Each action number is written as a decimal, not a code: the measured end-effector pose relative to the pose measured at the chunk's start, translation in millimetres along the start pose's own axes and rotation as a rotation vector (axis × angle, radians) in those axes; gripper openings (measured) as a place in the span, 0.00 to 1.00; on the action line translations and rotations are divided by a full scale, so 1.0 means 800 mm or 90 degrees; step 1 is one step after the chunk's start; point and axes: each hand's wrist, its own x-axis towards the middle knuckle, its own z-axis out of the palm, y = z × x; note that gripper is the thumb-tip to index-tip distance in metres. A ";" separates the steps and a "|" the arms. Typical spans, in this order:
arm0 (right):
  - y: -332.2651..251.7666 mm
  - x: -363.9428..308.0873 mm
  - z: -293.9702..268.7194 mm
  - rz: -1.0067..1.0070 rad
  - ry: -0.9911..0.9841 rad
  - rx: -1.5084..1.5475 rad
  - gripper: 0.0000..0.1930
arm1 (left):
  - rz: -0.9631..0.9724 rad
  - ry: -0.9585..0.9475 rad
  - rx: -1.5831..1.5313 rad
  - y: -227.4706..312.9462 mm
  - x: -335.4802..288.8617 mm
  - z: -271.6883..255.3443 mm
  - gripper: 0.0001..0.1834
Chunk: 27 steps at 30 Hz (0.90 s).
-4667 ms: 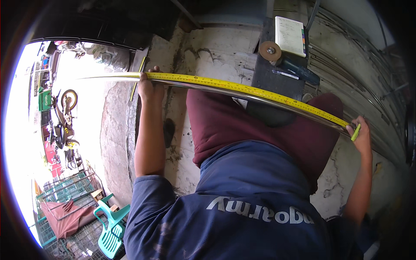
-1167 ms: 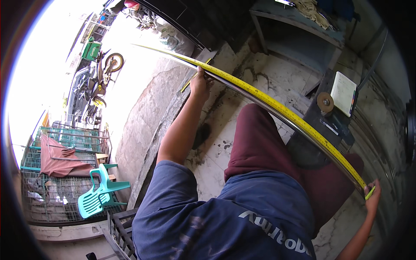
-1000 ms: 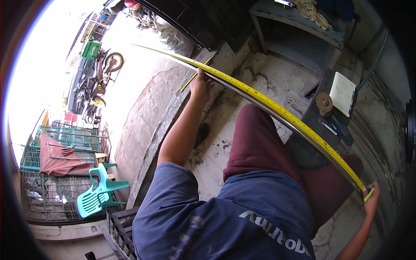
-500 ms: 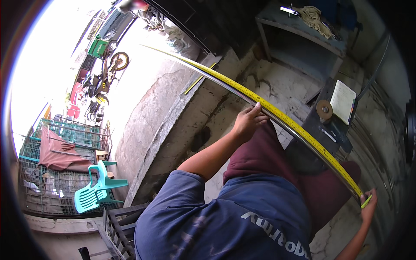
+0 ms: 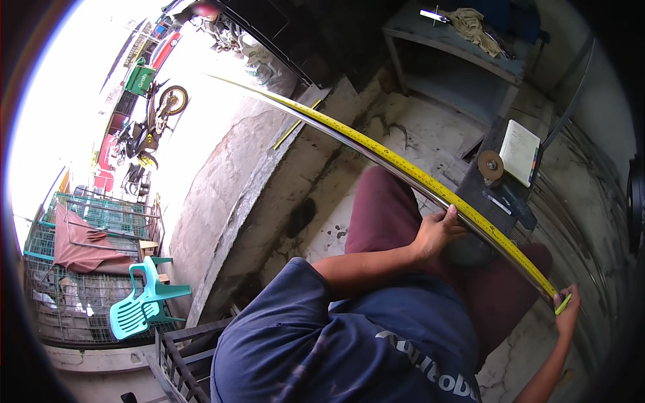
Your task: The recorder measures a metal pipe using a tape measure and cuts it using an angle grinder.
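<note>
A long shiny metal tube (image 5: 366, 152) slants from the far left down to my right side, crossing above my knees. Along it lies a yellow tape measure blade (image 5: 396, 158), stretched out toward the bright far left. My left hand (image 5: 438, 235) grips the tube near its middle, thumb on top at the tape's edge and fingers curled below. At the near right end, my right hand (image 5: 568, 312) closes on the tape, where a short yellow-green piece sticks out by the fingers. Whether it also grips the tube end is hidden.
A brown disc (image 5: 490, 165), an open notebook (image 5: 520, 153) and dark tools rest on a low dark bench to the right. Behind stands a grey table (image 5: 447, 50) with a cloth. At left are a turquoise chair (image 5: 144, 302), a concrete ledge (image 5: 232, 221) and a motorcycle (image 5: 154, 127).
My left hand has slid along the tube toward my right hand, nearer my body. My right hand stays at the tape's end. The view has shifted slightly.
</note>
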 end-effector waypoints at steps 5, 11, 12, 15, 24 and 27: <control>-0.025 0.001 -0.005 -0.004 -0.017 0.012 0.16 | 0.037 0.055 0.019 0.021 -0.008 0.003 0.30; -0.042 0.001 0.004 -0.008 -0.032 -0.008 0.16 | 0.070 0.100 0.017 0.061 -0.015 -0.047 0.31; -0.045 0.001 0.006 -0.008 -0.030 -0.013 0.16 | 0.077 0.112 0.020 0.074 -0.017 -0.057 0.32; -0.060 0.002 0.010 -0.006 -0.042 -0.006 0.16 | 0.119 0.166 -0.011 0.119 -0.027 -0.076 0.33; -0.108 0.014 0.019 -0.062 -0.021 0.012 0.16 | 0.289 0.268 0.052 0.280 -0.014 -0.177 0.28; -0.127 0.014 0.030 -0.062 -0.004 -0.004 0.15 | 0.340 0.346 0.025 0.331 -0.004 -0.203 0.20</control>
